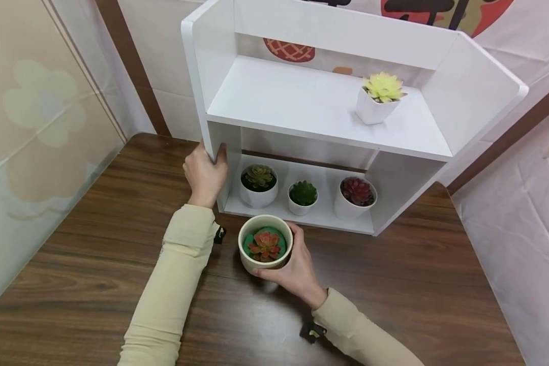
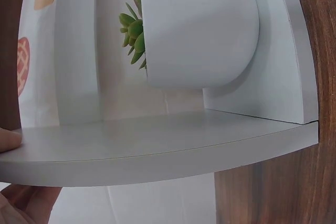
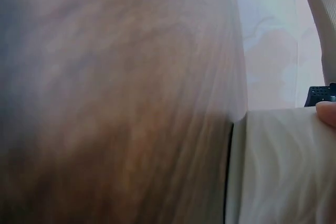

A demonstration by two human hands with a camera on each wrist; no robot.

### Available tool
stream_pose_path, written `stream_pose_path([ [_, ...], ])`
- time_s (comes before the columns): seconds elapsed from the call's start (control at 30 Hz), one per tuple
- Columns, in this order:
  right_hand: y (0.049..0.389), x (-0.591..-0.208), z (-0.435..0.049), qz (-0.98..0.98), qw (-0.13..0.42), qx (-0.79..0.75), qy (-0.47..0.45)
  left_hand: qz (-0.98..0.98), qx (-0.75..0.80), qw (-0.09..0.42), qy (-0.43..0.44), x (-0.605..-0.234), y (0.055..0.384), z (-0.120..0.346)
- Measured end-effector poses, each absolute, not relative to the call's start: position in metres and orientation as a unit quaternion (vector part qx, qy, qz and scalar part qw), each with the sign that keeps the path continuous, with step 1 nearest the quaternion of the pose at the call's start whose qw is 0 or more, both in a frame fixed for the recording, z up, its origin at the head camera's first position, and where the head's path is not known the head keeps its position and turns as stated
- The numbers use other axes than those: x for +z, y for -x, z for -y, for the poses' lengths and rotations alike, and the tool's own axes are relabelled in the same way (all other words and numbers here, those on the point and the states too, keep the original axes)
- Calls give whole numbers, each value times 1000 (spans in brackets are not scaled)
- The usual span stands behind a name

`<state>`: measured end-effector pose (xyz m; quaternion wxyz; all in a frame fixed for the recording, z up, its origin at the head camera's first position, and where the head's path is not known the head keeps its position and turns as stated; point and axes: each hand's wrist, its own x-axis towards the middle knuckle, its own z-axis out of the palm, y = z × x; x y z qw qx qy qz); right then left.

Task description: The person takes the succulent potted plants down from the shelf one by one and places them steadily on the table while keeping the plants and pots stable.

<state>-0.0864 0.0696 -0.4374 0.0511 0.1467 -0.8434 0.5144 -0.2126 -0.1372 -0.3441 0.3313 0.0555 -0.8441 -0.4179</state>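
Observation:
My left hand point(image 1: 205, 174) grips the left side panel of a white two-tier shelf point(image 1: 279, 91). In the left wrist view, fingertips show on both faces of that panel point(image 2: 157, 169). In front of the shelf, my right hand point(image 1: 298, 268) holds a cream pot point(image 1: 244, 257) around its right side, thumb towards me. The pot stands upright with a reddish succulent point(image 1: 265, 246) on green filling. Its wavy-ribbed wall point(image 3: 283, 166) fills the lower right of the right wrist view, base at or just above the tabletop; contact is unclear.
On the lower tier stand a white pot with a green succulent point(image 1: 258, 195), a small green plant point(image 1: 303, 193) and a dark red succulent point(image 1: 358, 191). A yellow-green succulent point(image 1: 383, 87) in a white pot sits above. Brown wooden table point(image 1: 87, 284); fabric walls surround it.

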Motion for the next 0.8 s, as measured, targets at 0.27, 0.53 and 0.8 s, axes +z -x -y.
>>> stream_pose_path([
  [0.27,86,-434,-74,848,45,501,-169,844,-420,328,-57,-344,214,138],
  [0.53,85,-419,-82,831,11,527,-178,844,-422,325,-60,-344,213,138],
  [0.8,86,-384,-94,816,56,544,-184,844,-424,325,-58,-344,214,137],
])
